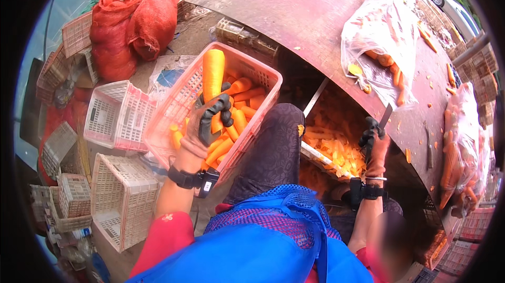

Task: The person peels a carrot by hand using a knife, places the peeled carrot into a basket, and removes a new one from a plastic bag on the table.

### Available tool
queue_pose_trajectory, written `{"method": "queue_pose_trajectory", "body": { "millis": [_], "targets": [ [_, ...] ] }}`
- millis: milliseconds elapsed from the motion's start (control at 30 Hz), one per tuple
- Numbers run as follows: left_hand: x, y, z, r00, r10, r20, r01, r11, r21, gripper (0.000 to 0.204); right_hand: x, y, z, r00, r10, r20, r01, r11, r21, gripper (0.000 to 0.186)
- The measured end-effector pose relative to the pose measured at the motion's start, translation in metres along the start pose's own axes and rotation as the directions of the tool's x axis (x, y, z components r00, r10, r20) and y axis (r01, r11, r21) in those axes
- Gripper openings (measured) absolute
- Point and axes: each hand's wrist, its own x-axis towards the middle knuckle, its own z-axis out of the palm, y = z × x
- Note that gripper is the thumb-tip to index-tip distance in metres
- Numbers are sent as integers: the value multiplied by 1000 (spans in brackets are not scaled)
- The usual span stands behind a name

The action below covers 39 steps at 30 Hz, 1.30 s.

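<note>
My left hand [210,120], in a black and tan glove, grips a thick peeled carrot [213,74] that stands upright above a pink plastic crate [270,76]. Several bright orange carrots [244,96] lie in that crate, to the left of my knee. My right hand [374,143], gloved the same way, is closed around a knife [386,116] whose blade points up beside the table edge. To the left of this hand, a white-rimmed crate [326,161] under the table edge holds a heap of carrot peels [334,143].
A reddish tabletop [300,9] curves across the far side, bearing a clear plastic bag [381,46] with carrots and another bag of carrots [457,151]. Red mesh sacks [152,20] stand at the far left. Pale crates [123,199] lie along the left floor.
</note>
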Motion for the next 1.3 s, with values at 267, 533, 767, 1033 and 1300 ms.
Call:
{"method": "queue_pose_trajectory", "body": {
  "millis": [267, 533, 767, 1033, 1300],
  "targets": [
    [-42, 6, -18, 984, -14, -179, 50, 979, 196, 33, -74, -82, 214, 555, -442, 705, 766, 601, -227, 18],
    [-71, 3, -46, 963, -77, -258, 124, 977, 172, 34, -102, -30, 302, 391, -151, 908, 861, 407, -304, 17],
    [-81, -40, -100, 932, 97, -349, 82, 882, 463, 46, -121, -13, 322, 413, 139, 900, 825, 361, -434, 20],
    [-109, -46, -107, 984, 87, -158, 51, 708, 705, 65, -102, -2, 327, 287, 489, 824, 447, 692, -567, 24],
    [-41, -8, -72, 933, 344, -102, -3, 294, 956, 65, -71, -63, 207, 746, 88, 660, -103, 995, -16, 24]
  ]
}}
